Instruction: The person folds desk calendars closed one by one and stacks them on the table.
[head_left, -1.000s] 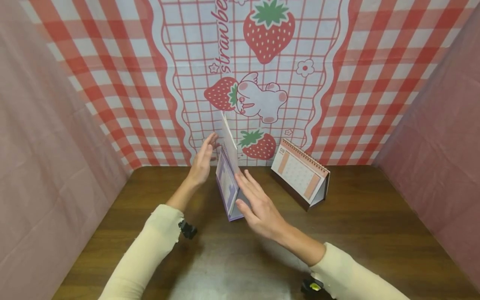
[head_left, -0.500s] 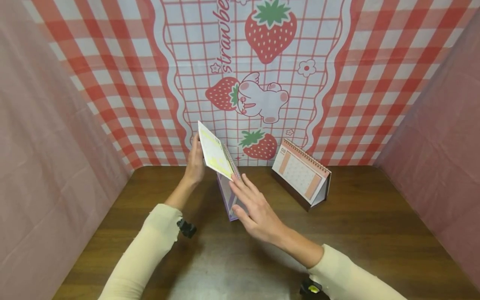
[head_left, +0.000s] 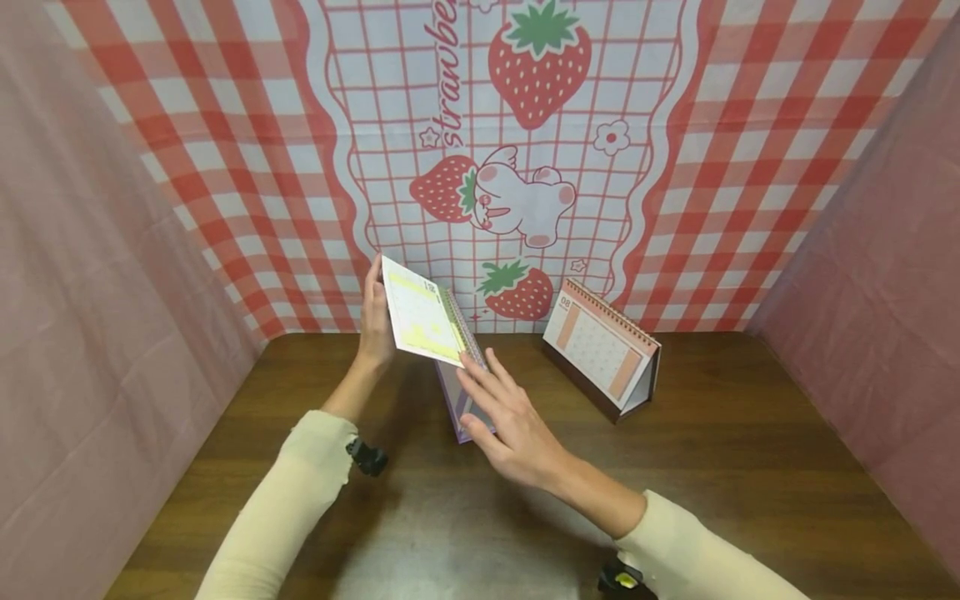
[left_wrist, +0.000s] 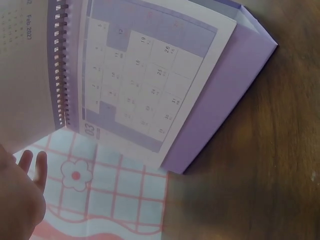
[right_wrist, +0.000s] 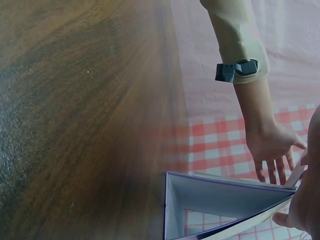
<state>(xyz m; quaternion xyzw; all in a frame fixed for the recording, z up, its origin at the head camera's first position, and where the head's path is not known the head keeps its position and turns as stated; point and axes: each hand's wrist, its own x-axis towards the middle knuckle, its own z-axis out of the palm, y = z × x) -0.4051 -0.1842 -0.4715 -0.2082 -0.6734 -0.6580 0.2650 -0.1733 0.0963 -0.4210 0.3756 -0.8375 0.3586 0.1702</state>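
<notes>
A purple desk calendar (head_left: 453,403) stands on the table in front of me, its end towards me. One white and yellow page (head_left: 423,312) is swung out to the left from the spiral binding. My left hand (head_left: 377,325) is at that page's outer edge, its fingers extended, partly behind the sheet. In the left wrist view, a March sheet (left_wrist: 145,85) shows below the binding. My right hand (head_left: 517,425) touches the calendar's near upper end with extended fingers. The right wrist view shows the calendar's hollow triangular stand (right_wrist: 220,192).
A pink desk calendar (head_left: 600,346) stands to the right on the brown wooden table (head_left: 712,467). A strawberry-print cloth (head_left: 517,192) hangs behind the table. Pink curtains (head_left: 862,250) close off both sides.
The upright page has tipped over to the left and its yellow-printed face now shows. My left hand has moved left with it. My right hand has stayed nearly in place.
</notes>
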